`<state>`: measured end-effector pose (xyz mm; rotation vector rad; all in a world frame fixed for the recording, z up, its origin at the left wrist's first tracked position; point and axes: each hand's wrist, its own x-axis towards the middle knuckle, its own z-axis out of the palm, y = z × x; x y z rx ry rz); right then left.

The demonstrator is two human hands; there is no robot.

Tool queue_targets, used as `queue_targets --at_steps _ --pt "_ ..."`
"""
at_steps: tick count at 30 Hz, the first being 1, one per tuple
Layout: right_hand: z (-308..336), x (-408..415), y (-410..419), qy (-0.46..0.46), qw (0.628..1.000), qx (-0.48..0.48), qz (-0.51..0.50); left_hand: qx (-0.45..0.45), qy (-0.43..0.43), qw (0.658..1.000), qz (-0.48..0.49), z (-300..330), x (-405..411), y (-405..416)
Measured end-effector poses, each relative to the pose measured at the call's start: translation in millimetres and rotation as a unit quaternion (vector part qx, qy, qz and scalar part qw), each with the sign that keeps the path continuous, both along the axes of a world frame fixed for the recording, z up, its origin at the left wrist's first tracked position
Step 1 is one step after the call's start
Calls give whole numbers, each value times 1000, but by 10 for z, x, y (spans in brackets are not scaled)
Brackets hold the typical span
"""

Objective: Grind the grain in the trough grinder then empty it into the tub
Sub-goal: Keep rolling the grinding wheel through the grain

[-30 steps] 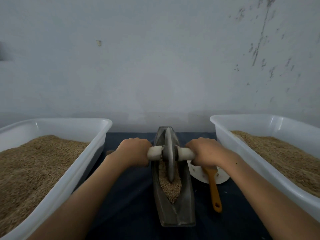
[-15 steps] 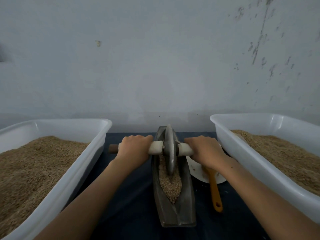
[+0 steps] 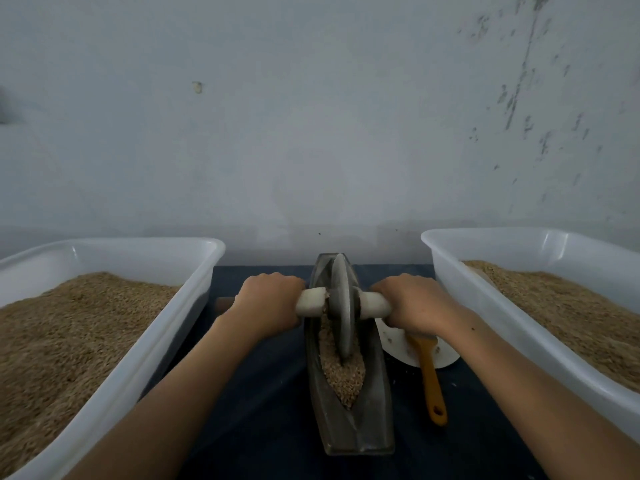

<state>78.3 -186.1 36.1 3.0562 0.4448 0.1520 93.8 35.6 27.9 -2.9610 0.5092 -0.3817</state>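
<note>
Two hands are on the grinder's cross handle (image 3: 313, 302), one on each side of the wheel. Your left hand (image 3: 268, 299) is curled round the handle's left half, knuckles up, and a pale stub of the handle shows between that hand and the wheel. Your right hand (image 3: 414, 301) wraps the right half the same way, with another pale stub showing beside the wheel.

The grinding wheel (image 3: 341, 306) stands upright on its edge in the trough grinder (image 3: 349, 424), toward the far half of the trough, its lower rim down in the grain (image 3: 343, 375). The grain fills the narrow groove from under the wheel to the pointed near end; the far part of the groove is hidden behind the wheel. The trough is a dark, boat-shaped piece lying lengthwise away from you on the dark blue table (image 3: 263, 393), between your forearms.

On your left a white tub (image 3: 145, 348) holds a deep heap of brown grain, and on your right a second white tub (image 3: 460, 282) also holds grain, heaped lower. Both tubs sit well apart from the trough, one on each side.

Just right of the trough a white plate (image 3: 398, 344) lies partly under your right wrist. A brush with an orange handle (image 3: 431, 379) rests with its head on the plate and its handle pointing toward you. A pale, scuffed wall (image 3: 311, 133) rises behind everything.
</note>
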Motion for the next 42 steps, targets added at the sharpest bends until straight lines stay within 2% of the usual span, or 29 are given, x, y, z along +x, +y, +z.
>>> queue_targets --at_steps 2,5,8,12,15,19,24,26,28,30,34,36,38,40,42 --pt "-58 12 22 -69 998 4 -5 -14 -52 999 9 -45 5 -17" --pt "-115 32 41 -115 993 7 -4 -28 -57 998 9 -57 12 -12" --pt "-27 15 20 -50 999 -7 5 -6 3 1000 0 1 3 8" --pt "126 -39 2 95 995 -27 3 1 129 992 -1 108 -51 12" --pt "153 -50 11 142 990 -17 -6 -5 171 985 5 144 -68 -3" --pt "126 -47 22 105 994 -22 -10 3 123 992 11 113 -55 -9" --pt "-15 -20 18 -52 999 -4 -9 1 -30 999 16 1 9 10" --pt "-57 -1 22 -80 997 7 -13 -4 -59 998 22 -16 20 17" --pt "-69 18 17 -77 997 5 -15 7 -49 998 26 -6 30 30" --pt "-40 27 6 -49 999 -10 -12 26 0 999 26 25 28 48" --pt "105 -13 -13 82 996 -29 -3 23 124 992 29 107 -16 57" --pt "135 -26 -21 122 992 -18 -4 18 153 988 28 132 -33 52" --pt "129 -29 -28 132 991 -13 -3 21 145 989 29 133 -37 43" --pt "105 -13 -28 119 993 -12 -4 26 102 994 28 105 -31 30" --pt "68 -1 -9 66 998 -23 -5 18 39 999 24 52 -16 18"
